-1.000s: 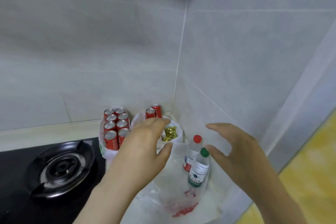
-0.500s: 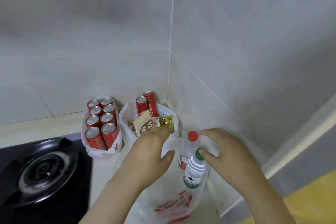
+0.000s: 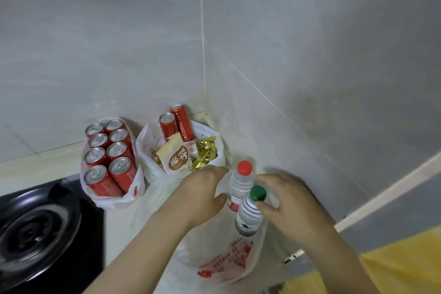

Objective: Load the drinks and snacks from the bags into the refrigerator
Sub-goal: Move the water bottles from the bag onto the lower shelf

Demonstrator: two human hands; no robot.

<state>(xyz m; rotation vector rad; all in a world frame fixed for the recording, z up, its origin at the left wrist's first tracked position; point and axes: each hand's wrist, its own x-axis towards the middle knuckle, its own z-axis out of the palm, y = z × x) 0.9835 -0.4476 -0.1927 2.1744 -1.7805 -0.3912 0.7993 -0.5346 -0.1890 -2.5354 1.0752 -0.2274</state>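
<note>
Both forearms are showing at the bottom edge, cut off before the elbows. Under them a clear plastic bag (image 3: 229, 262) with red print is lying crumpled around the foot of the green-capped bottle (image 3: 249, 217), which is standing upright in the bag's open mouth.

The right hand (image 3: 288, 200) is cupping that bottle from its right. The thumb is lying against the shoulder just under the cap. The fingers are curving round the far side and going out of sight, so I cannot tell whether the hand is really gripping.

The left hand (image 3: 202, 191), left of the green-capped bottle, is hovering spread, fingers straight, holding nothing. Its fingertips are ending just beside the red-capped bottle (image 3: 238, 186), which is standing right behind the green-capped one. Blur is hiding whether skin is meeting plastic there.

Beyond the green-capped bottle and to its left, a white snack bag (image 3: 148, 141) is holding a snack packet (image 3: 177, 160), gold-wrapped sweets (image 3: 206, 154) and two tall red cans (image 3: 176, 124), with the rest of its load buried. Further left, a second white bag (image 3: 133, 193) is holding eight upright red cans (image 3: 107, 150).

Far left of the bottle, a black stove burner (image 3: 31, 229) is being cut off by the frame edge
</note>
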